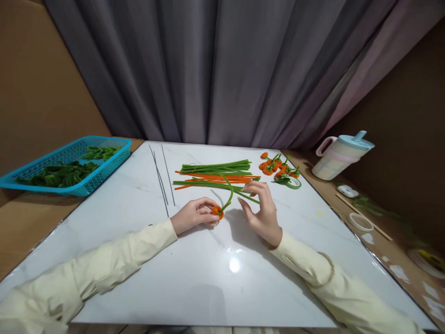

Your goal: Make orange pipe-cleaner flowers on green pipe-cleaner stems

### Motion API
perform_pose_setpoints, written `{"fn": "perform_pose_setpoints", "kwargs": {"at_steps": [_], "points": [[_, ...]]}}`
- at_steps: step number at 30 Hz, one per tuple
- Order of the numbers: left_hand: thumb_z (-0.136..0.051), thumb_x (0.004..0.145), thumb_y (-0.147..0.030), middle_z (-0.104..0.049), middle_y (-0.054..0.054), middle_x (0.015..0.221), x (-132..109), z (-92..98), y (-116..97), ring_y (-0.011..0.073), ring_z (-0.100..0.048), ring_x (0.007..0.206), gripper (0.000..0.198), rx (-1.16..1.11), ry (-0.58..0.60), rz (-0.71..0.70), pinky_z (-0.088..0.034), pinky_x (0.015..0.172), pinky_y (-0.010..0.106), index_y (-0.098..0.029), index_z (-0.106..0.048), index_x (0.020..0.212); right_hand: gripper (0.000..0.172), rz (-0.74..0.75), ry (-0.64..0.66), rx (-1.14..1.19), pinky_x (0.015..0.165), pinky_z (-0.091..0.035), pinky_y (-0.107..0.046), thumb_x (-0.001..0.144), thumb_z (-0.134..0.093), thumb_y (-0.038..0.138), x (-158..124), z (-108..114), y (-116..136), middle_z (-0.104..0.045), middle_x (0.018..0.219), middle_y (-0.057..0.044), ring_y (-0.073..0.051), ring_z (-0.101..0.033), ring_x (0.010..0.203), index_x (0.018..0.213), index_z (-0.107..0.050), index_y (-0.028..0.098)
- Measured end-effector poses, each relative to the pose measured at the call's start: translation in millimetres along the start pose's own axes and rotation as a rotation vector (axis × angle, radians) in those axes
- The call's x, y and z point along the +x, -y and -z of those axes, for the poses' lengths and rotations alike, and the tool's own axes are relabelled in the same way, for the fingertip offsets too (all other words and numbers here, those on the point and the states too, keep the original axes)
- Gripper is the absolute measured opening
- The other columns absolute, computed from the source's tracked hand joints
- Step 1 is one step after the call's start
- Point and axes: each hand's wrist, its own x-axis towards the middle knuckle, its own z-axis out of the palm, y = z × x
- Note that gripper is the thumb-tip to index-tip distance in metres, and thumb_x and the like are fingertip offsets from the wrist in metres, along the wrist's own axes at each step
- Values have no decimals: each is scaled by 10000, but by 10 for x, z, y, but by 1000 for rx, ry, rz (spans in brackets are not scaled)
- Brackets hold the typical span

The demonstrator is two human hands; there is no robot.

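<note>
The left hand [193, 215] is pinching a small orange flower head [216, 210] between thumb and fingertips, near the middle of the white table [187, 278]; a green stem [231, 190] is curving up from it toward 12 o'clock. At the flower head's 3 o'clock, the right hand [262, 220] is hovering, its thumb and forefinger standing apart in a fairly wide gap. At 12 o'clock, orange strips [201, 175] are lying in front of a green bundle [219, 166]. Thin dark wires [168, 174] are lying at 10 o'clock. At 2 o'clock, finished-looking orange pieces [267, 170] are clustering beside a green tape roll [295, 186]. Farther out, a blue basket [107, 174] is holding green leaves [69, 174] toward 9 to 10 o'clock, and a lidded cup [335, 160] is standing between 2 and 3 o'clock. Beyond everything, a grey curtain [194, 69] is hanging at 12 o'clock.
</note>
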Motion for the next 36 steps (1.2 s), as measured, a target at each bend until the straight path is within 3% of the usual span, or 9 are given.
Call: {"fn": "perform_pose_setpoints", "kwargs": {"at_steps": [2,3,6,11,18,24,33,36], "points": [[-788,631,-237,-672,40,755,-2,2,0,138,-641,672,386,7,5,0,-524,711,316,-120,-585,937,199,232,139,-212,884,-380,-446,833,-558,170,-19,64,46,-590,1023,-96,-260,-503,1034,1024,-527,214],[-788,630,-239,-668,35,746,-2,4,3,141,-640,676,386,12,6,0,-525,712,319,-122,-586,937,215,277,207,-270,904,-359,-458,845,-553,175,-33,78,59,-605,1030,-97,-271,-496,1068,1055,-523,214],[-783,628,-237,-660,28,765,-2,15,23,146,-633,708,372,38,12,-20,-527,718,319,-128,-592,928,195,287,318,-303,911,-357,-440,881,-535,218,-77,58,52,-624,1032,-95,-267,-494,1114,1075,-519,204],[-772,639,-231,-637,24,853,-7,34,54,135,-612,737,347,119,48,-96,-534,717,304,-142,-601,927,123,299,430,-181,870,-414,-377,912,-471,183,-124,-42,12,-622,971,-97,-213,-541,993,1014,-539,176],[-725,702,-365,-685,52,781,-31,0,14,150,-661,700,347,112,53,-33,-564,735,323,-110,-616,911,199,338,404,-189,741,-414,-334,926,-359,126,-169,-78,26,-615,857,-84,-196,-533,847,938,-553,168],[-744,687,-354,-711,65,790,-33,-25,11,164,-680,703,348,105,37,-27,-578,716,316,-102,-632,898,145,295,435,-175,704,-395,-322,929,-400,161,-183,-82,29,-609,831,-79,-185,-517,758,904,-542,169],[-752,673,-360,-721,69,773,-51,-29,-1,167,-689,646,359,145,-4,-9,-557,684,296,-105,-622,889,82,-16,370,41,651,-418,-282,865,-501,160,-186,-131,72,-593,759,-37,-159,-544,700,800,-546,184],[-751,678,-350,-727,81,784,-56,-36,7,181,-695,662,347,158,-12,-9,-552,697,309,-105,-622,887,83,-55,339,40,641,-415,-277,839,-508,138,-195,-151,80,-582,747,-29,-157,-535,689,778,-535,187]]}}
